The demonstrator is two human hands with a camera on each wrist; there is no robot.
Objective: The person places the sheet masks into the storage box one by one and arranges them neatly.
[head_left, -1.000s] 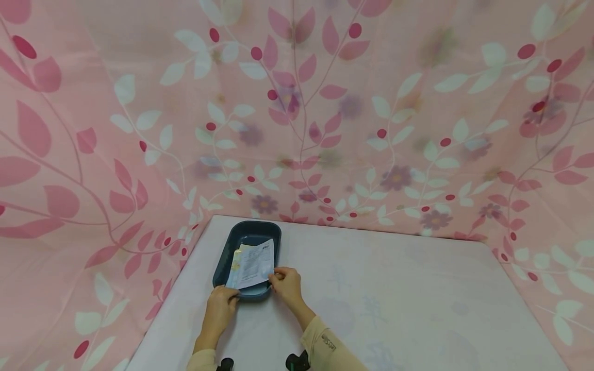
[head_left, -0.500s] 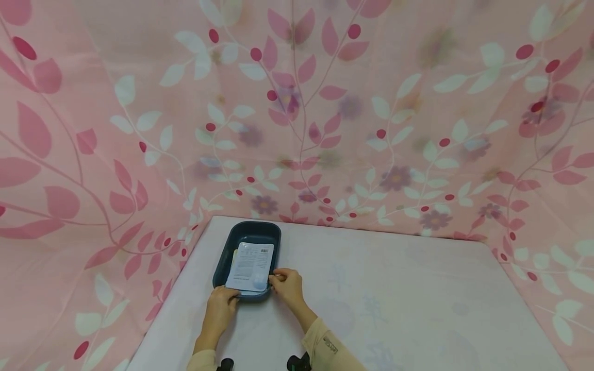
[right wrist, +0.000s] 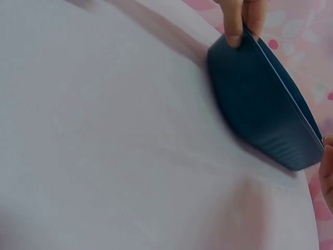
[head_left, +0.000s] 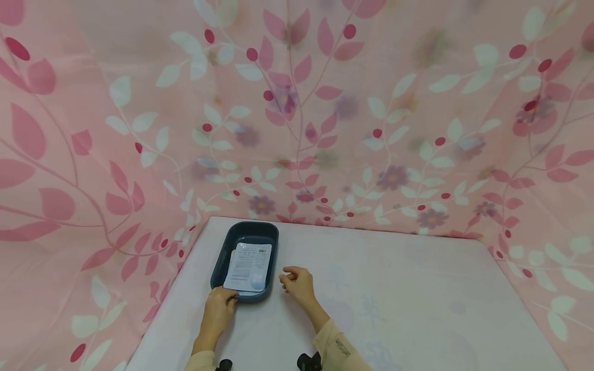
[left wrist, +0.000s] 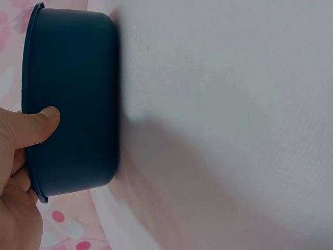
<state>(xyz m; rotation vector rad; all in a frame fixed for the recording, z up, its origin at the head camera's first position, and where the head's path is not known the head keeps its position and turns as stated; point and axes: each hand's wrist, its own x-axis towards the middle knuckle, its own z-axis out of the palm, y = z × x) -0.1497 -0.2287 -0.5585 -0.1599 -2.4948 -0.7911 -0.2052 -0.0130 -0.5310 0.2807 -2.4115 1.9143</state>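
A dark blue rectangular basin (head_left: 274, 268) stands on the table at the left. White flat packets (head_left: 248, 265) with print and a barcode lie stacked inside it, a yellowish edge showing under the top one. My left hand (head_left: 219, 309) pinches the basin's near left rim; in the left wrist view, the thumb (left wrist: 44, 125) presses on the outer wall and the other fingers go behind the rim. My right hand (head_left: 299, 286) hovers to the right of the basin, apart from it in the head view, fingers loosely bent and nothing visible in them.
A white cloth (head_left: 394, 288) with faint printed marks covers the table. Pink floral curtains (head_left: 297, 129) hang behind and on both sides. Dark objects (head_left: 309, 361) show near each wrist at the bottom edge.
The top packet, tilted a second ago, now lies flat in the basin. My right hand has let go at the basin's right side and moved right. My left hand keeps its hold.
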